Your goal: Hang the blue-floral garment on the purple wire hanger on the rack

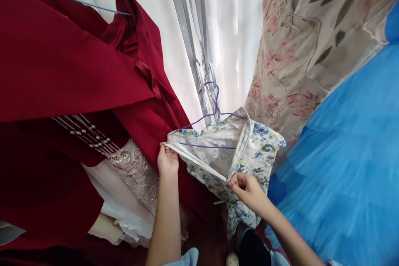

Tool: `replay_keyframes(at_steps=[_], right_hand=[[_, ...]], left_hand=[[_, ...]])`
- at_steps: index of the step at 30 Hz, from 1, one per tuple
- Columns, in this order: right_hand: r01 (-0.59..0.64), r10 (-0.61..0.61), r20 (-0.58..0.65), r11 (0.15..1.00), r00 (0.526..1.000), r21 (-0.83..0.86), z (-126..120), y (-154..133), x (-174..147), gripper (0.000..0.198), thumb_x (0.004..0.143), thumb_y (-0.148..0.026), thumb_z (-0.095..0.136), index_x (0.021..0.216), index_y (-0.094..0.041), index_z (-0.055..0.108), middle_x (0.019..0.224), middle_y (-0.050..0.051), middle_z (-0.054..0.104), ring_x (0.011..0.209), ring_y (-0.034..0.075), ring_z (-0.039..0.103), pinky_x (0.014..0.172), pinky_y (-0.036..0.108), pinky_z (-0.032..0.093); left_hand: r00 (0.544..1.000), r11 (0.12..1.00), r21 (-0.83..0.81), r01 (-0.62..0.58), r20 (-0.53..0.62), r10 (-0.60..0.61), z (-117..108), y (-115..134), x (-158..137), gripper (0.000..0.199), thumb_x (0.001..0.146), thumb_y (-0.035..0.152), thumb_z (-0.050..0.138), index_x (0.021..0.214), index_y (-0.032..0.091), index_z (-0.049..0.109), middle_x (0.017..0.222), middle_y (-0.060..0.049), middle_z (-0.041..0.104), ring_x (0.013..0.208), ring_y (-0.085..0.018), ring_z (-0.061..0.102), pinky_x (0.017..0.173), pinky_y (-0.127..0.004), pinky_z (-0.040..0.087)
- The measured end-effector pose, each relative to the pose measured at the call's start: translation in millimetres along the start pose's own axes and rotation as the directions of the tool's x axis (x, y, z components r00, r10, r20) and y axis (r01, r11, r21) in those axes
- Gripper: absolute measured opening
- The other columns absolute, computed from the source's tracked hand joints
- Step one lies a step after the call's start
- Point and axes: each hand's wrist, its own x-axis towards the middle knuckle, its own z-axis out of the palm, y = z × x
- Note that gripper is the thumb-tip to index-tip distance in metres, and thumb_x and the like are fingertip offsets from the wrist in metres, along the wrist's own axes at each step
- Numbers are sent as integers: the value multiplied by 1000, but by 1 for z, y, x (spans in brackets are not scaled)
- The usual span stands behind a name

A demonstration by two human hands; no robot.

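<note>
A white dress with blue and green flowers (262, 145) hangs on a purple wire hanger (217, 110), hooked at a window handle. Its back opening gapes in a V edged by white zipper tape. My left hand (167, 160) pinches the upper left end of that edge, near the shoulder. At the bottom of the V, my right hand (246, 187) pinches the spot where both edges meet; the zipper pull there is too small to make out. Both hands have their fingers closed on the dress.
Dark red garments (77, 62) hang on the left, with beaded strings (93, 139) on them. A beige floral dress (280, 62) and a blue tulle dress (339, 166) hang on the right. White curtains (237, 29) flank a grey window frame (183, 16) behind.
</note>
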Motion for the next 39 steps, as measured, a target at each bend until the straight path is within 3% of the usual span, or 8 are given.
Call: replay_keyframes(at_steps=[6, 13, 21, 24, 28, 33, 37, 39], right_hand=[[24, -24, 16, 1000, 1000, 0, 23, -5, -4, 18, 88, -26, 56, 73, -18, 53, 57, -6, 45, 53, 10, 40, 51, 22, 29], [21, -20, 19, 998, 1000, -59, 26, 4, 4, 15, 87, -22, 53, 73, -18, 53, 58, -5, 48, 54, 10, 42, 51, 21, 28], [-126, 144, 72, 969, 987, -213, -4, 45, -1, 26, 88, -34, 58, 69, -16, 60, 63, 1, 62, 60, 15, 53, 56, 25, 36], [-183, 176, 71, 976, 982, 116, -11, 43, 6, 47, 96, -53, 43, 72, -16, 61, 69, 3, 64, 65, 16, 57, 64, 28, 43], [-352, 271, 232, 811, 934, 468, -20, 31, 14, 46, 88, -57, 57, 68, -16, 61, 61, -1, 56, 58, 13, 51, 63, 27, 44], [-401, 258, 358, 816, 897, 416, -32, 16, 9, 16, 75, -31, 70, 76, -16, 65, 70, -2, 58, 66, 13, 51, 66, 23, 42], [-162, 162, 695, 985, 700, -66, -59, -14, 0, 13, 75, -25, 67, 69, -14, 67, 61, -5, 49, 59, 10, 40, 58, 20, 35], [-13, 132, 778, 988, 614, -157, -82, -36, -4, 17, 78, -28, 66, 70, -13, 69, 61, -4, 50, 59, 10, 42, 56, 20, 36]], left_hand=[[986, 985, 57, -164, 18, 163, 15, 26, 15, 15, 90, 28, 65, 84, 15, 61, 75, 3, 63, 65, -7, 59, 75, -19, 51], [997, 964, 257, -73, -17, 80, 8, -10, 22, 14, 87, 26, 64, 83, 14, 62, 70, 0, 66, 66, -13, 63, 71, -27, 51], [960, 871, 471, 142, 148, -237, -15, -73, -69, 35, 68, 43, 82, 75, 14, 62, 61, 1, 59, 53, -13, 54, 54, -25, 43], [772, 748, 663, 2, 474, -423, -14, -88, -129, 35, 85, 50, 66, 73, 17, 59, 59, 2, 52, 53, -12, 49, 52, -22, 38], [487, 642, 695, -324, 704, -517, 5, -86, -182, 29, 94, 42, 54, 78, 20, 64, 72, -4, 63, 71, -19, 60, 69, -29, 47], [571, 602, 654, -458, 736, -364, 13, -65, -168, 30, 91, 38, 59, 119, 27, 62, 112, -9, 64, 107, -25, 58, 99, -36, 43], [326, 566, 804, -185, 593, -736, -43, -89, -158, 51, 84, 63, 59, 114, 23, 67, 116, -10, 66, 113, -31, 58, 103, -43, 42], [300, 471, 881, -50, 463, -834, -79, -112, -162, 70, 73, 75, 62, 117, 20, 66, 118, -13, 66, 114, -36, 59, 100, -47, 43]])
